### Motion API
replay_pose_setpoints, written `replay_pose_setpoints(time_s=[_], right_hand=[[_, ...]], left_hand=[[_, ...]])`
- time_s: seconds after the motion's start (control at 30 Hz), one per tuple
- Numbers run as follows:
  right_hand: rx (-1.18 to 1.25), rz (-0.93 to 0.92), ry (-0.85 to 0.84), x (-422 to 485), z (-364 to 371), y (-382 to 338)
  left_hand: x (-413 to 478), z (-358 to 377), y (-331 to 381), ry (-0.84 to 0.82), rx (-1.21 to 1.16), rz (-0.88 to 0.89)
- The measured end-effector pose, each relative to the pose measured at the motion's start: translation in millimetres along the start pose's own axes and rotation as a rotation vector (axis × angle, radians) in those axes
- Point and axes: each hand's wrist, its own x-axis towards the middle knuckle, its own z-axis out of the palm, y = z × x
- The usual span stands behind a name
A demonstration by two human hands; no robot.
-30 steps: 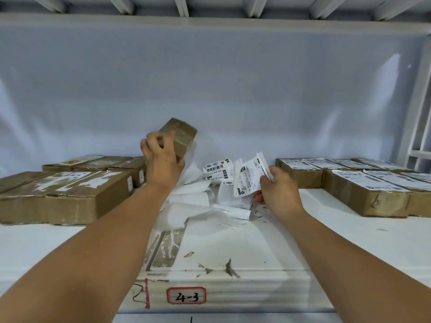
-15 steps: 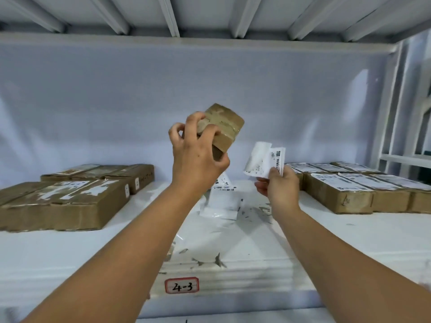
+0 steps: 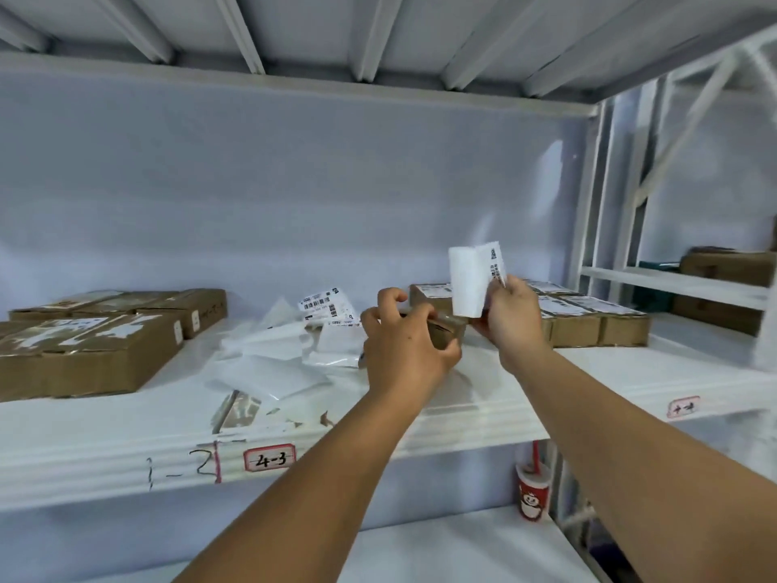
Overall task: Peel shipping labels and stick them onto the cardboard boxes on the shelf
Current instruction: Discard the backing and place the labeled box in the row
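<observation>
My left hand [image 3: 405, 342] grips a small brown cardboard box [image 3: 447, 333] just above the white shelf [image 3: 588, 372], near its middle. Right beside it my right hand [image 3: 511, 319] pinches a white shipping label [image 3: 473, 279], held upright with its backing partly folded away from the printed side. A pile of labels and peeled backing sheets [image 3: 286, 355] lies on the shelf to the left of my hands. Labelled boxes [image 3: 588, 315] stand in a row behind my right hand. Boxes without labels [image 3: 88, 347] are stacked at the left.
The shelf's front edge carries a red-framed tag "4-3" [image 3: 269, 459]. A white upright post [image 3: 588, 195] closes the bay at the right; more boxes [image 3: 723, 288] sit in the neighbouring bay. A red paper cup [image 3: 533, 492] stands on the lower shelf. The upper shelf's underside is close overhead.
My left hand has carried the small box rightward and down towards the shelf. My right hand has lifted the label off the pile and raised it upright beside the box.
</observation>
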Motion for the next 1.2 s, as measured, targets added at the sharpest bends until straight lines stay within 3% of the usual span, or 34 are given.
replay_pose_setpoints(time_s=[0.13, 0.23, 0.37, 0.5, 0.63, 0.8, 1.07, 1.2], right_hand=[[-0.258, -0.094, -0.068, -9, -18, -2], [-0.296, -0.109, -0.136, -15, -26, -4], [-0.068, -0.025, -0.213, -17, -35, -11], [-0.101, -0.03, -0.265, -18, -42, -18], [-0.023, -0.036, -0.391, -25, -39, -24], [-0.022, -0.105, -0.514, -38, -31, -33], [-0.182, -0.225, -0.491, -48, -20, -43], [-0.23, -0.238, -0.488, -52, -18, -46]], left_hand=[[-11, 7, 7, -0.05, 0.115, -0.055], [-17, 9, 4, -0.116, 0.16, -0.03], [-14, 2, 6, -0.018, -0.183, 0.01], [3, -19, 12, 0.069, -0.74, -0.232], [18, -28, 14, -0.041, -0.815, -0.291], [19, -39, 20, -0.281, -0.914, -0.528], [15, -51, 12, -0.251, -1.056, -0.683], [13, -61, 10, -0.318, -0.988, -0.7]])
